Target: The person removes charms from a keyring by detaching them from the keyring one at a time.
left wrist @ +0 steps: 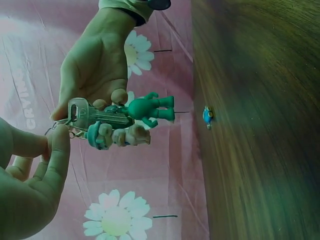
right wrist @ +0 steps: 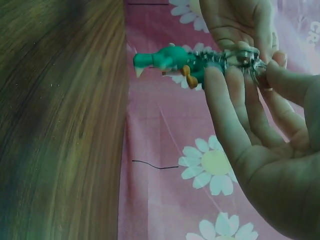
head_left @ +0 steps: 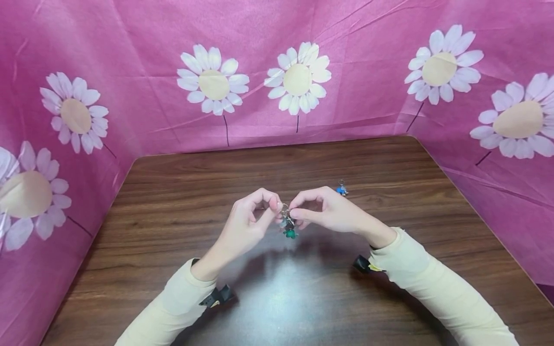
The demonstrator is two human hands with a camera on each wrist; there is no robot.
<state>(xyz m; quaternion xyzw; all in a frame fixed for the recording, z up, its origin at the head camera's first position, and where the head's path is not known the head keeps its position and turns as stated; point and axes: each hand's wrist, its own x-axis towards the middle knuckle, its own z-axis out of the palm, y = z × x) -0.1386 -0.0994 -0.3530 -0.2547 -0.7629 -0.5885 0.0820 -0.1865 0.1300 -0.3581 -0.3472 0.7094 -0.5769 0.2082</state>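
Note:
Over the middle of the wooden table (head_left: 182,202), both hands meet on a metal key ring (head_left: 285,210). A silver key (left wrist: 92,115), a green toy figure (left wrist: 150,108) and a second small figure with a teal cap (left wrist: 112,136) hang from it. My left hand (head_left: 273,205) pinches the ring from the left between thumb and forefinger. My right hand (head_left: 297,212) pinches it from the right. In the right wrist view the green figure (right wrist: 165,60) sticks out past the fingers (right wrist: 225,110). The bunch hangs just above the table.
A small blue charm (head_left: 342,190) with its own ring lies on the table just behind my right hand, also seen as the blue charm (left wrist: 208,116). Pink cloth with white daisies (head_left: 298,79) walls the table at the back and both sides.

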